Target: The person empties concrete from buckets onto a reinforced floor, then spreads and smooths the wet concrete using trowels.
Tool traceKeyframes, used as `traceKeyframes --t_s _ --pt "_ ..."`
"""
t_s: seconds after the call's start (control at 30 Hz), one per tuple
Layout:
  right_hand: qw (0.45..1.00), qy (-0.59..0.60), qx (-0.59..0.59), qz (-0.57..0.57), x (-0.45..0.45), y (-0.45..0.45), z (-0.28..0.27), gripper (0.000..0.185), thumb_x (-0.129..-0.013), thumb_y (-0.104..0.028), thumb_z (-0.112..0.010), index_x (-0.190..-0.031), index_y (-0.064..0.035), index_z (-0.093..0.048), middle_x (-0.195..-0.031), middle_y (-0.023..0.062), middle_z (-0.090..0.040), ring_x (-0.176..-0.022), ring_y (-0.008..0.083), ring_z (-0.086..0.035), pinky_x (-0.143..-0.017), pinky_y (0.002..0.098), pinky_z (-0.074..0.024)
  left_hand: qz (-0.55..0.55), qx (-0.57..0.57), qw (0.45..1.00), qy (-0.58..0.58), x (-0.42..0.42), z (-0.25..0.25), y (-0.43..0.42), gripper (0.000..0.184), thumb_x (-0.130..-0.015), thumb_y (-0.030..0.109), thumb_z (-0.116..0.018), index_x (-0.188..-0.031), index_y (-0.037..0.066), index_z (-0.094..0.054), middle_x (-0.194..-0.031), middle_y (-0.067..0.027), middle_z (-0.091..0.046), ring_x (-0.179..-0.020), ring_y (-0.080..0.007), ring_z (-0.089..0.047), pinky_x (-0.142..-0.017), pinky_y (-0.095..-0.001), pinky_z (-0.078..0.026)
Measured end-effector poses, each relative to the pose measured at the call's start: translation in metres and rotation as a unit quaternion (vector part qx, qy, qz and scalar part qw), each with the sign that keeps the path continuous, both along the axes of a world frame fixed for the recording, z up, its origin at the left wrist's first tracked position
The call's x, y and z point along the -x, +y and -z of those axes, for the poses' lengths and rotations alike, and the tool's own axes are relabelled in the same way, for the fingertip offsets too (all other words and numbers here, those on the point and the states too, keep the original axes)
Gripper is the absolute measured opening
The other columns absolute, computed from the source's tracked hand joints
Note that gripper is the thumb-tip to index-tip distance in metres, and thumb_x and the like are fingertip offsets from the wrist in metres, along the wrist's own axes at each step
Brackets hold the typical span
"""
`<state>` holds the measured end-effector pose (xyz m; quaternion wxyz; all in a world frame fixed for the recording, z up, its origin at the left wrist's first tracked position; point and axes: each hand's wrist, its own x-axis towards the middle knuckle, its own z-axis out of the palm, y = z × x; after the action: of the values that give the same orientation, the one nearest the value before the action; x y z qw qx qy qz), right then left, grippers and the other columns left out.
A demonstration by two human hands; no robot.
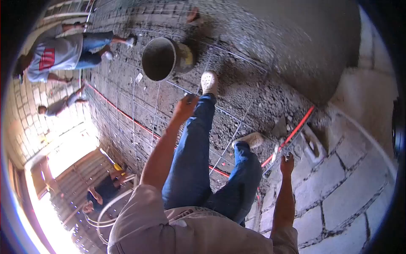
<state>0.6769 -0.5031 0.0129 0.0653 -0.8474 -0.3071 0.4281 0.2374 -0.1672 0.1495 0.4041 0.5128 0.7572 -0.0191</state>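
Note:
My left hand (185,106) is out in front of my left leg, fingers curled, with a small dark spot at them that I cannot make out. My right hand (287,164) is closed too, beside the block wall; something small and pale shows at its fingertips. Just beyond the right hand lies a pale tool with a handle opening (313,144). A red tube (297,126) runs across the ground near it. My feet, in light clogs (209,82), stand on rough ground among thin metal bars. Ahead of the left hand a round bucket (159,59) is tipped towards me.
Smooth wet concrete (313,38) spreads at the upper right. A block wall (338,186) rises on the right. Wire mesh (134,97) covers the gravel. One person in a grey shirt (59,57) stands at the upper left, another person (59,106) below, and a third (105,190) near a hose.

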Motion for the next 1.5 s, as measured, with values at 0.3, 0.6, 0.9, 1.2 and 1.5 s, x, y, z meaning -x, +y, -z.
traceKeyframes --t_s 0.3,0.6,0.9,1.2,1.5 --pt "0.990 0.113 -0.071 -0.052 0.129 0.290 0.024 0.062 -0.084 -0.040 -0.060 -0.126 0.0038 -0.044 -0.117 0.0235 -0.054 -0.108 0.0366 -0.052 -0.091 0.0410 -0.0416 -0.488 0.017 0.866 -0.109 0.311 0.082 0.056 0.068 -0.085 0.063 -0.043 -0.125 0.008 -0.048 -0.112 -0.0088 -0.060 -0.093 -0.0205 -0.059 -0.076 -0.0350 -0.042" --pt "0.960 0.265 -0.025 -0.085 0.393 0.486 0.031 0.073 -0.083 -0.053 -0.055 -0.127 0.0042 -0.041 -0.121 0.0282 -0.049 -0.113 0.0378 -0.050 -0.097 0.0409 -0.0395 -0.611 0.070 0.733 -0.290 0.371 0.182 0.155 0.086 -0.082 0.072 -0.036 -0.138 0.007 -0.032 -0.138 -0.0133 -0.039 -0.123 -0.0305 -0.041 -0.104 -0.0449 -0.027" --pt "0.964 0.196 -0.092 -0.151 0.393 0.528 0.003 0.059 -0.085 -0.041 -0.059 -0.120 0.0043 -0.046 -0.106 0.0276 -0.055 -0.099 0.0390 -0.055 -0.083 0.0441 -0.0455 -0.534 0.024 0.721 -0.441 0.362 0.187 0.171 0.068 -0.088 0.061 -0.037 -0.137 0.013 -0.036 -0.135 -0.0078 -0.043 -0.120 -0.0276 -0.044 -0.098 -0.0425 -0.039" --pt "0.874 0.117 -0.262 -0.393 0.450 0.603 -0.077 0.077 -0.072 -0.036 -0.072 -0.129 0.0019 -0.037 -0.124 0.0233 -0.045 -0.118 0.0402 -0.041 -0.098 0.0481 -0.0357 -0.499 0.033 0.754 -0.426 0.254 0.134 0.200 0.066 -0.090 0.060 -0.034 -0.136 0.013 -0.037 -0.129 -0.0090 -0.048 -0.115 -0.0253 -0.047 -0.096 -0.0427 -0.038" --pt "0.874 0.048 -0.234 -0.422 0.438 0.593 -0.029 0.059 -0.067 -0.020 -0.072 -0.115 0.0009 -0.045 -0.106 0.0190 -0.055 -0.103 0.0358 -0.053 -0.093 0.0472 -0.0385 -0.319 0.098 0.915 -0.226 0.147 0.113 0.247 0.069 -0.089 0.058 -0.042 -0.117 -0.003 -0.056 -0.107 -0.0085 -0.060 -0.093 -0.0185 -0.049 -0.084 -0.0304 -0.039"
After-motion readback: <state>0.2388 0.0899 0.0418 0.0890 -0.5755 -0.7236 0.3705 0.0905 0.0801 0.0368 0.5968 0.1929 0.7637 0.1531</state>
